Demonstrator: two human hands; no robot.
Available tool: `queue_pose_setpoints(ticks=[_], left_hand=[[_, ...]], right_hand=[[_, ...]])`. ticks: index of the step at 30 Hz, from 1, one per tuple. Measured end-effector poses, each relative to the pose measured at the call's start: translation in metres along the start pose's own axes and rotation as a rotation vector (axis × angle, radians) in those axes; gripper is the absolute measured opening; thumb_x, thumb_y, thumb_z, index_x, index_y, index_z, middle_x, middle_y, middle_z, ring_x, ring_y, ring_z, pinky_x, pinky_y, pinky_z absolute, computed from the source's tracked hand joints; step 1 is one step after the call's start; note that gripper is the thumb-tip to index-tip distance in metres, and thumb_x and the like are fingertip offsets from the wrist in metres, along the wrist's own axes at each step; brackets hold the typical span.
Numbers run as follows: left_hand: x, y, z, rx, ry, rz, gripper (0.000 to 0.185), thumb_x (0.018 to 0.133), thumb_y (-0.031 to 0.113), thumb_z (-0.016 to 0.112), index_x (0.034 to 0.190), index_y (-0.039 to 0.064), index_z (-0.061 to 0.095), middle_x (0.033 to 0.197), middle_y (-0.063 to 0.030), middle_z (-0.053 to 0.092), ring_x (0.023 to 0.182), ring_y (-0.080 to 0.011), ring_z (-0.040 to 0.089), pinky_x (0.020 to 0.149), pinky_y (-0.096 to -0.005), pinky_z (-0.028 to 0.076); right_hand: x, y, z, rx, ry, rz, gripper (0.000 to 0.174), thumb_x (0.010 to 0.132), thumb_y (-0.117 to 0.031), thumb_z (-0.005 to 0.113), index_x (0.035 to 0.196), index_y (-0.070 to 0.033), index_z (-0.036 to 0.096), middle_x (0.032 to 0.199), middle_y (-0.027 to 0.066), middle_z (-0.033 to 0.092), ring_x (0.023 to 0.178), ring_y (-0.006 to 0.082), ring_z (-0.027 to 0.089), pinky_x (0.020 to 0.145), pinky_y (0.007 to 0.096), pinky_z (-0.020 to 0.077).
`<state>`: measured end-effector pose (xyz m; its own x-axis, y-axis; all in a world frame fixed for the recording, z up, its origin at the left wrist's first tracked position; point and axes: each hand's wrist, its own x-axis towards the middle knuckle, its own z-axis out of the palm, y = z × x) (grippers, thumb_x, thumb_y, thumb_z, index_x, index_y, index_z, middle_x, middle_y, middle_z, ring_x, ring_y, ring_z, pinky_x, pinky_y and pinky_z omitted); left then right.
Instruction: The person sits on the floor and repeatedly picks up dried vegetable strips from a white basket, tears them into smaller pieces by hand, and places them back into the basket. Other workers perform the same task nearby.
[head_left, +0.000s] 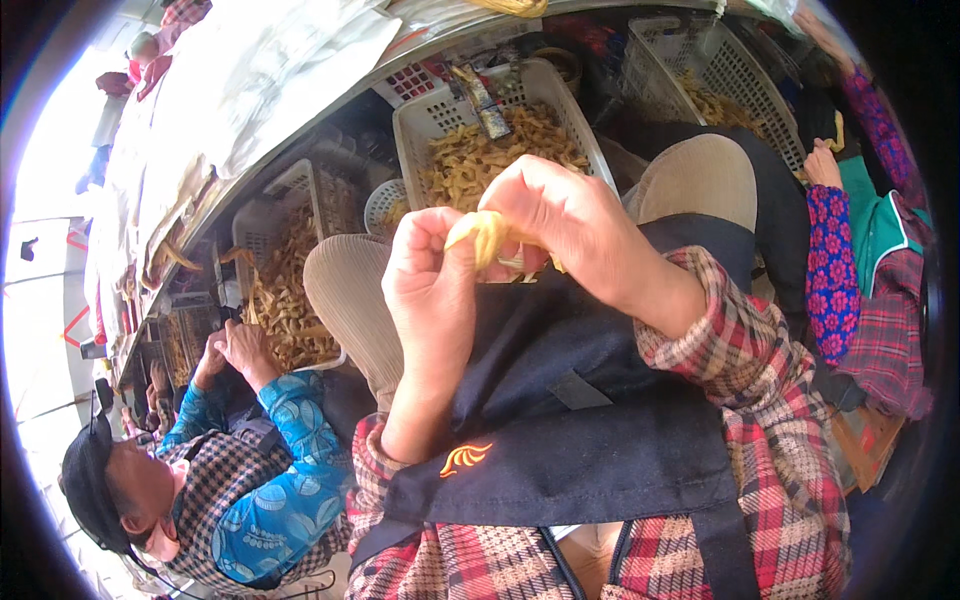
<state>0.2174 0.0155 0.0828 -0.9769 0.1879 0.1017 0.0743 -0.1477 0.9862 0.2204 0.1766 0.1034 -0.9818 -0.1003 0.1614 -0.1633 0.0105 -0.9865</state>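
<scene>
My left hand (431, 292) and my right hand (574, 232) meet above my lap, both gripping a soft yellow piece of food (484, 234), whose exact kind I cannot tell. It is bent, with lobes showing between my thumbs and fingers; part of it is hidden by the right fingers. Just beyond my hands stands a white plastic basket (592, 142) holding a heap of similar yellow-brown pieces (457, 161). A patterned packet or strip (484, 105) lies across this heap. Below my hands a dark apron (540, 360) covers my lap.
A small round white basket (382, 199) stands near my left knee (349, 289). Another heaped basket (300, 300) is before a co-worker in blue sleeves (277, 480) at left. At right, a co-worker's hand (823, 165) is near a basket (739, 64). White sheeting (300, 67) covers a surface ahead.
</scene>
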Motion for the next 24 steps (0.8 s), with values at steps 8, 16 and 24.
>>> queue_pose_setpoints(ticks=[8, 16, 24], left_hand=[[-0.007, 0.028, 0.0, 0.302, -0.014, 0.055, 0.035, 0.082, -0.007, 0.07, 0.114, 0.0, 0.059, 0.101, -0.0102, 0.063, 0.078, -0.0141, 0.063, 0.064, -0.0256, 0.056], [-0.005, 0.02, -0.009, -0.153, -0.105, 0.192, 0.01, 0.093, 0.001, 0.064, 0.098, 0.005, 0.055, 0.094, -0.0071, 0.061, 0.074, -0.0118, 0.06, 0.058, -0.0235, 0.052], [-0.009, 0.01, -0.022, 0.579, -0.213, 0.434, 0.03, 0.083, 0.018, 0.07, 0.102, 0.005, 0.051, 0.092, -0.0096, 0.057, 0.087, -0.0246, 0.058, 0.074, -0.0385, 0.049]], right_hand=[[-0.01, -0.012, -0.022, 0.441, -0.33, 0.307, 0.026, 0.1, -0.029, 0.059, 0.095, -0.006, 0.066, 0.069, -0.0048, 0.053, 0.056, 0.0029, 0.042, 0.05, 0.0197, 0.0316], [-0.009, -0.014, -0.014, 0.362, -0.245, 0.471, 0.032, 0.105, -0.038, 0.047, 0.098, -0.009, 0.059, 0.067, -0.002, 0.054, 0.054, 0.0093, 0.043, 0.051, 0.0239, 0.0333], [-0.001, -0.014, -0.017, -0.803, -0.411, -0.569, 0.013, 0.085, -0.016, 0.068, 0.084, -0.004, 0.061, 0.068, 0.0106, 0.059, 0.059, 0.0305, 0.06, 0.052, 0.0408, 0.0464]])
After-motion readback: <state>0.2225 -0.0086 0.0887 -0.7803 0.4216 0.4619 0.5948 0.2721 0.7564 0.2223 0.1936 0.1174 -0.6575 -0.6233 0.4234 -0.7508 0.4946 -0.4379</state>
